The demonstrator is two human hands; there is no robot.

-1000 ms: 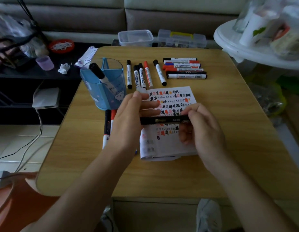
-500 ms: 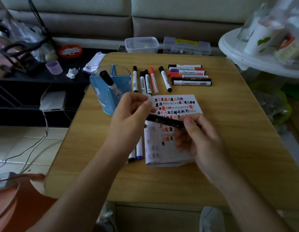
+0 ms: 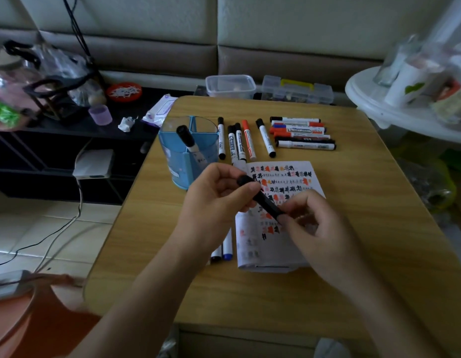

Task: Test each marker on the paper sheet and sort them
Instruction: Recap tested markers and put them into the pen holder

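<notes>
The table lies bare along its near edge and right of the paper sheet. At the far left stands the blue pen holder. A row of markers and a stacked pile fill the strip behind the sheet. The left hand and right hand, both gripping a black marker, cover the sheet's middle. Two markers lie just beside its left edge.

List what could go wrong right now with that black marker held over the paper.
The left hand and right hand both grip the black marker above the paper sheet; a sudden slip might drag it across the test marks. The left wrist sits by two loose markers, which a nudge might roll. The blue holder stands close behind the left hand and might get knocked.
</notes>
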